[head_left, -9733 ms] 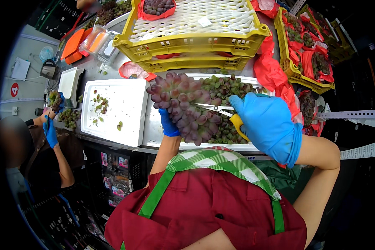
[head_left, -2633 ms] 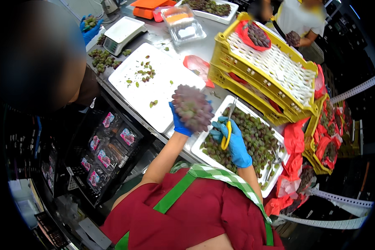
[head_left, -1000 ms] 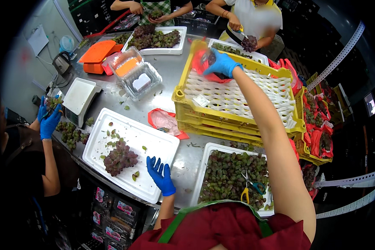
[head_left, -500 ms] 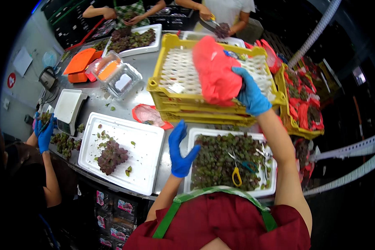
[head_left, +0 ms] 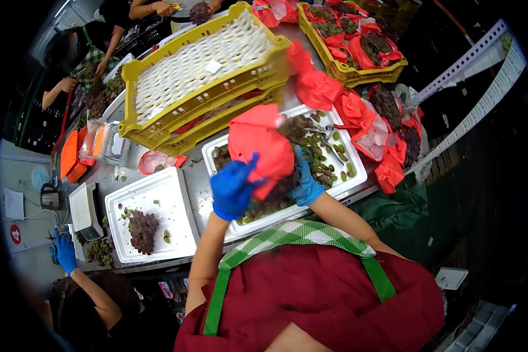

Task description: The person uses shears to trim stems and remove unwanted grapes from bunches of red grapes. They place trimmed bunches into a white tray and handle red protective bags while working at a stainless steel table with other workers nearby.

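Observation:
A bunch of dark grapes [head_left: 286, 183], partly covered by a red wrapper [head_left: 255, 144], is between my two blue-gloved hands above a white foam tray [head_left: 358, 170]. My left hand [head_left: 233, 188] is closed on the wrapper's near-left side. On the right, my right hand [head_left: 306, 183] supports the bunch, its fingers partly hidden behind the grapes. Loose green and dark grapes [head_left: 332, 166] fill the tray below. Scissors [head_left: 339, 127] lie among them at its far right.
Stacked yellow crates [head_left: 188, 111], the top one lined with white foam netting, stand beyond the tray. Left are a foam tray [head_left: 182, 229] with a dark grape bunch [head_left: 143, 232], and a scale [head_left: 84, 210]. Red-wrapped bunches [head_left: 358, 114] line the right edge. Co-workers stand left and far.
My right hand has brought the red-wrapped bunch from above the yellow crates down over the grape tray. My left hand, previously empty, now grips the wrapper. The view has swung right.

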Motion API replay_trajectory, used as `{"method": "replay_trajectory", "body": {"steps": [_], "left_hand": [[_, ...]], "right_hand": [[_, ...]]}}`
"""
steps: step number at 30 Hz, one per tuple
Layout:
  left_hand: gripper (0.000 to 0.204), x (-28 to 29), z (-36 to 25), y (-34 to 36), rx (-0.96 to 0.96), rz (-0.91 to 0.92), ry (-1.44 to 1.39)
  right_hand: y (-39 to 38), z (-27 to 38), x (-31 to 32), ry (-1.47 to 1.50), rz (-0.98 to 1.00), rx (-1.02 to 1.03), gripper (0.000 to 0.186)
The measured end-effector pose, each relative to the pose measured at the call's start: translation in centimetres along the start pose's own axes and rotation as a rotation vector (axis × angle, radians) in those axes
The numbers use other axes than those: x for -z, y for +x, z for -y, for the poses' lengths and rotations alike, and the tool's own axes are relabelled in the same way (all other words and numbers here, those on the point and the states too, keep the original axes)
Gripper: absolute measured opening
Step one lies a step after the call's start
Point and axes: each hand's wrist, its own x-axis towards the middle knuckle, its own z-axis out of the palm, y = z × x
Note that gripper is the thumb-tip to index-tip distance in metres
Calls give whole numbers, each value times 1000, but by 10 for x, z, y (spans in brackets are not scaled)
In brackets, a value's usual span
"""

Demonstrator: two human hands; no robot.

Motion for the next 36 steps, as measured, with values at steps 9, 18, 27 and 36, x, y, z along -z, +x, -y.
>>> {"method": "replay_trajectory", "body": {"steps": [9,18,27,36], "left_hand": [[22,-47,34,132,45,-454,-47],[23,-111,43,257,-234,-560,235],[47,-256,82,208,-243,168,368],[56,-292,170,145,254,866,143]], "right_hand": [[-25,56,12,517,566,-360,63],[-39,108,64,315,338,-43,59],[-39,115,52,-172,-540,-72,31],[-28,131,54,84,-306,61,29]]}}
